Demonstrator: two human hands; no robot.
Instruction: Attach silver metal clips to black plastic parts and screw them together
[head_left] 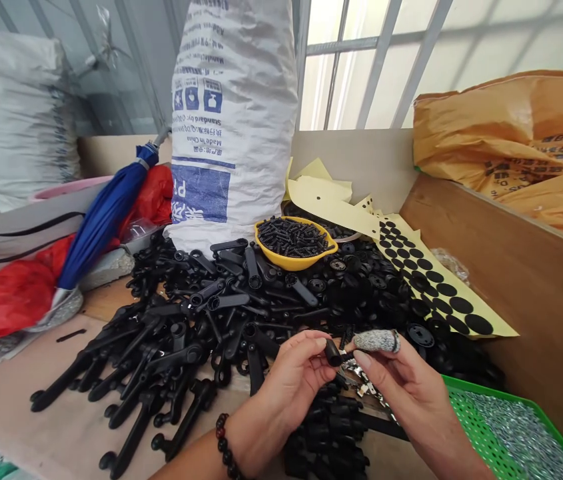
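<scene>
We pinch a small black plastic cap (332, 353) in our left hand (294, 380), fingers clamped on it; our right hand (411, 393), wearing a grey finger cot (376, 341), sits just beside, fingers apart. On the bench (21, 407): a green tray of screws (511, 433), black plastic levers (161, 360); farther, a yellow bowl of black screws (294, 243), a woven sack (231, 113).
</scene>
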